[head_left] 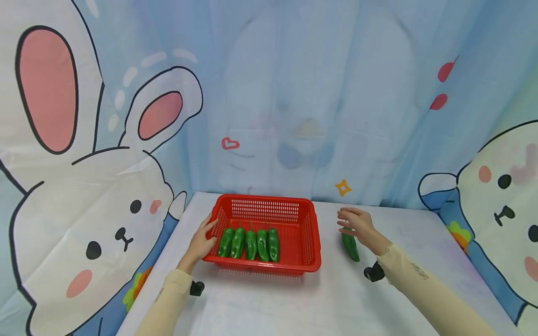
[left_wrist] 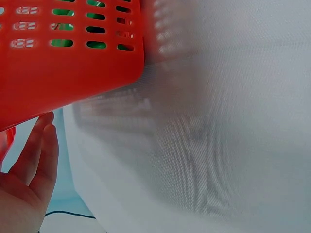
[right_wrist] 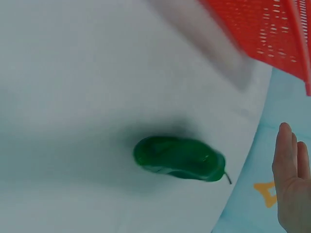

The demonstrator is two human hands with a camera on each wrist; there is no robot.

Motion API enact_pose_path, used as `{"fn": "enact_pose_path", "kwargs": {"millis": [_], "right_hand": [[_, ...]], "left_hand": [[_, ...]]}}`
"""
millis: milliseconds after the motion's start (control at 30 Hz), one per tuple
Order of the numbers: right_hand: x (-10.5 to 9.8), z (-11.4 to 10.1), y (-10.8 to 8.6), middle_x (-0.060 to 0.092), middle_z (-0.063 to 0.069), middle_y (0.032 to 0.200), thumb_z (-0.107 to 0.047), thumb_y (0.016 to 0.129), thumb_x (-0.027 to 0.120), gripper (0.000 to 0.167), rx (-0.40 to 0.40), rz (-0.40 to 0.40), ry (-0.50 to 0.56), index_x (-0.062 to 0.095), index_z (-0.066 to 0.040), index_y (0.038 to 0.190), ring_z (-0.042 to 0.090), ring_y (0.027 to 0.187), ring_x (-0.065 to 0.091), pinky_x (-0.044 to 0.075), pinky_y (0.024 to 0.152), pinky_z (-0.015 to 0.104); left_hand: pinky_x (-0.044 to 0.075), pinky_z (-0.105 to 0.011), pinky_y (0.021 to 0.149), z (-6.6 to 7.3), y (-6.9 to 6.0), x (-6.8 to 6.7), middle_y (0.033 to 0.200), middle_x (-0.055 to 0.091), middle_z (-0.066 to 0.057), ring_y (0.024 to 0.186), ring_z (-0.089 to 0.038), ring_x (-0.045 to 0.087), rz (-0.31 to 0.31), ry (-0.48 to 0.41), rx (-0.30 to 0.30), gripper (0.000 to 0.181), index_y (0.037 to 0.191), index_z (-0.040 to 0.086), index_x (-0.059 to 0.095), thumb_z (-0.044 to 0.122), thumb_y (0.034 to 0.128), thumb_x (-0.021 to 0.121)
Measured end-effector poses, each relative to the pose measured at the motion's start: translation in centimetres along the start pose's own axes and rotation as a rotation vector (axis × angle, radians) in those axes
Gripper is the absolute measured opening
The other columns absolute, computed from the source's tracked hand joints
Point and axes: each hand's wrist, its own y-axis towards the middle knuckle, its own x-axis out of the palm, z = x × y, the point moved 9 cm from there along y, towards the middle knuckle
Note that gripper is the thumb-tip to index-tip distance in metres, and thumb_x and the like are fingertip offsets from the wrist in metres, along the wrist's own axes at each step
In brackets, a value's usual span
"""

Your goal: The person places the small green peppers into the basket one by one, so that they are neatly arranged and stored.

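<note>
A red plastic basket (head_left: 294,266) with slotted walls stands on the table, and several green peppers (head_left: 251,245) lie side by side in its left part, stems toward the back. My left hand (head_left: 201,242) rests on the basket's left rim, its fingers fairly straight against the wall; the left wrist view shows those fingers (left_wrist: 46,155) touching the red side from outside. To the right of the basket, one more green pepper (right_wrist: 180,158) lies alone on the table. Above its stem end hovers my right hand (head_left: 357,224), fingers extended, holding nothing.
The white table (head_left: 269,308) ends at a light blue curtain (head_left: 269,93) printed with cartoon rabbits. Small black wrist devices (head_left: 374,271) hang under both forearms. A dark cable (left_wrist: 70,212) shows beyond the table edge in the left wrist view.
</note>
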Motion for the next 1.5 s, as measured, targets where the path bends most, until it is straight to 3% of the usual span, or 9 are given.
{"fn": "enact_pose_path", "kwargs": {"millis": [133, 433, 933, 1100, 1200, 1267, 1300, 1367, 1500], "right_hand": [[-1.0, 1.0, -0.1, 0.041, 0.027, 0.149, -0.026, 0.101, 0.05, 0.059, -0.004, 0.029, -0.053, 0.036, 0.006, 0.148, 0.038, 0.128, 0.052, 0.046, 0.098, 0.048], [-3.2, 3.0, 1.0, 0.046, 0.028, 0.144, -0.025, 0.099, 0.053, 0.059, 0.005, 0.116, -0.094, 0.038, 0.008, 0.145, 0.043, 0.128, 0.049, 0.047, 0.095, 0.048], [-5.4, 6.5, 2.5, 0.041, 0.032, 0.146, -0.026, 0.094, 0.06, 0.064, 0.121, 0.21, -0.093, 0.039, 0.008, 0.144, 0.047, 0.13, 0.044, 0.044, 0.099, 0.054], [-6.6, 10.7, 6.4, 0.046, 0.028, 0.143, -0.028, 0.089, 0.068, 0.064, 0.169, 0.237, -0.113, 0.047, 0.003, 0.141, 0.046, 0.125, 0.049, 0.056, 0.068, 0.041], [-7.2, 13.6, 9.7, 0.046, 0.024, 0.143, -0.035, 0.09, 0.067, 0.065, 0.166, 0.253, -0.134, 0.047, -0.002, 0.142, 0.043, 0.126, 0.049, 0.055, 0.07, 0.04], [-7.2, 14.4, 10.8, 0.045, 0.026, 0.144, -0.038, 0.09, 0.066, 0.069, 0.151, 0.251, -0.161, 0.045, 0.0, 0.144, 0.044, 0.126, 0.048, 0.053, 0.084, 0.048], [-7.1, 14.4, 10.9, 0.045, 0.027, 0.144, -0.038, 0.09, 0.066, 0.069, 0.151, 0.246, -0.167, 0.045, 0.001, 0.144, 0.045, 0.127, 0.047, 0.049, 0.09, 0.053], [-6.6, 13.7, 10.0, 0.047, 0.024, 0.143, -0.035, 0.089, 0.067, 0.066, 0.173, 0.26, -0.169, 0.047, -0.001, 0.142, 0.043, 0.126, 0.049, 0.053, 0.078, 0.047], [-4.9, 10.6, 6.1, 0.044, 0.028, 0.143, -0.025, 0.088, 0.068, 0.067, 0.198, 0.192, -0.146, 0.044, 0.005, 0.142, 0.046, 0.129, 0.044, 0.051, 0.081, 0.049]], "left_hand": [[0.044, -0.051, 0.092, 0.5, -0.2, -0.5, 0.161, 0.026, -0.012, 0.141, -0.044, 0.028, 0.026, 0.018, 0.048, 0.062, 0.144, -0.001, 0.047, -0.001, 0.0831, 0.054], [0.038, -0.054, 0.102, -0.3, 0.6, -0.3, 0.162, 0.022, -0.013, 0.146, -0.038, 0.023, -0.008, 0.012, -0.01, 0.063, 0.146, -0.001, 0.044, -0.006, 0.085, 0.055], [0.037, -0.054, 0.102, -0.4, 0.5, -0.1, 0.162, 0.022, -0.011, 0.146, -0.037, 0.022, -0.012, 0.007, 0.003, 0.063, 0.147, 0.0, 0.045, -0.006, 0.0848, 0.055], [0.04, -0.051, 0.097, -0.5, 0.5, -0.1, 0.162, 0.023, -0.011, 0.145, -0.038, 0.023, -0.007, 0.015, 0.002, 0.064, 0.147, 0.002, 0.045, -0.006, 0.0842, 0.055], [0.04, -0.05, 0.097, -0.5, 0.5, -0.1, 0.162, 0.023, -0.012, 0.145, -0.038, 0.024, -0.008, 0.016, 0.001, 0.064, 0.147, 0.002, 0.045, -0.006, 0.0841, 0.055], [0.04, -0.051, 0.097, -0.5, 0.4, -0.2, 0.162, 0.023, -0.012, 0.145, -0.038, 0.024, -0.005, 0.013, -0.001, 0.064, 0.146, 0.002, 0.046, -0.006, 0.0838, 0.055], [0.039, -0.051, 0.099, -0.4, 0.4, -0.2, 0.162, 0.023, -0.012, 0.146, -0.037, 0.023, -0.006, 0.006, -0.003, 0.064, 0.146, 0.001, 0.045, -0.006, 0.0838, 0.055], [0.039, -0.051, 0.1, -0.5, 0.4, -0.2, 0.162, 0.022, -0.012, 0.146, -0.037, 0.022, -0.011, -0.004, -0.007, 0.064, 0.146, 0.0, 0.045, -0.007, 0.0841, 0.056], [0.038, -0.05, 0.101, -0.6, 0.4, -0.1, 0.162, 0.022, -0.011, 0.146, -0.036, 0.022, -0.019, -0.005, -0.009, 0.063, 0.146, -0.001, 0.044, -0.007, 0.0841, 0.056]]}}
